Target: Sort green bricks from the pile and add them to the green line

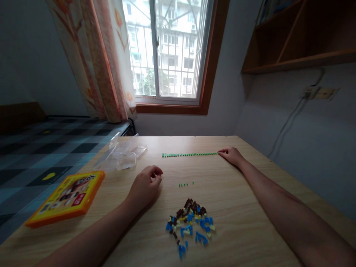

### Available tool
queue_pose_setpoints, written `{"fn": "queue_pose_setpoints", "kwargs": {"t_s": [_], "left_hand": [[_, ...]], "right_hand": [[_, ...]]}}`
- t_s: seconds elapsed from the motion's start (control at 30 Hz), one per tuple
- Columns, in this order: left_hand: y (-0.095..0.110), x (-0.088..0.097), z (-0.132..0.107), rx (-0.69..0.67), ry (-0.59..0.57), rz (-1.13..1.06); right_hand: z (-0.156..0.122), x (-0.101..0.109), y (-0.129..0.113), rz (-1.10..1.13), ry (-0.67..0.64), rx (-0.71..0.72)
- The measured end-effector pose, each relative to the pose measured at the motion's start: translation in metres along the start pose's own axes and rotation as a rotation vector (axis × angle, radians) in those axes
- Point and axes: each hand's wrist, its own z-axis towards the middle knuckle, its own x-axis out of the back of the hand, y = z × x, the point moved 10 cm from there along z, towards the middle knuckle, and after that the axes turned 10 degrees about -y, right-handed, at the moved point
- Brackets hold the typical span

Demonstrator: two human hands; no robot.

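A long row of small green building bricks [189, 154] runs across the far part of the table. At its right end, my right hand [230, 155] has its fingertips pinched on a tiny green brick, mostly hidden by the fingers. My left hand [146, 183] rests on the table, left of a short line of loose green bricks [183, 185]. Its fingers are curled in, and nothing shows between them. Closer to me lies a loose pile of brown, blue, yellow and cream bricks [190, 218].
On the left, a yellow and orange box [66, 198] lies near the table edge, with clear plastic packaging [122, 154] behind it. A checked bed [52, 148] adjoins the table's left side. Beyond the far edge are a wall and a window [172, 52].
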Motion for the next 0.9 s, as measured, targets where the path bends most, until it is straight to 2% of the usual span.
{"fn": "queue_pose_setpoints", "kwargs": {"t_s": [0.47,0.67,0.73,0.8,0.87,0.9], "left_hand": [[0.002,0.000,-0.001,0.017,-0.018,0.002],[0.003,0.001,-0.002,0.030,-0.009,-0.006],[0.003,0.001,-0.002,0.036,-0.011,-0.005],[0.004,0.001,-0.002,0.036,-0.015,-0.003],[0.004,0.001,-0.002,0.033,-0.017,0.000],[0.004,0.001,-0.001,0.030,-0.015,0.001]], "right_hand": [[-0.003,0.002,0.000,0.020,0.003,-0.030],[-0.009,0.009,-0.009,0.036,0.034,-0.023],[-0.009,0.015,-0.020,0.034,0.061,0.000],[-0.009,0.023,-0.041,0.034,0.090,0.044],[-0.009,0.028,-0.076,0.048,0.103,0.130],[-0.012,0.030,-0.102,0.074,0.108,0.224]]}}
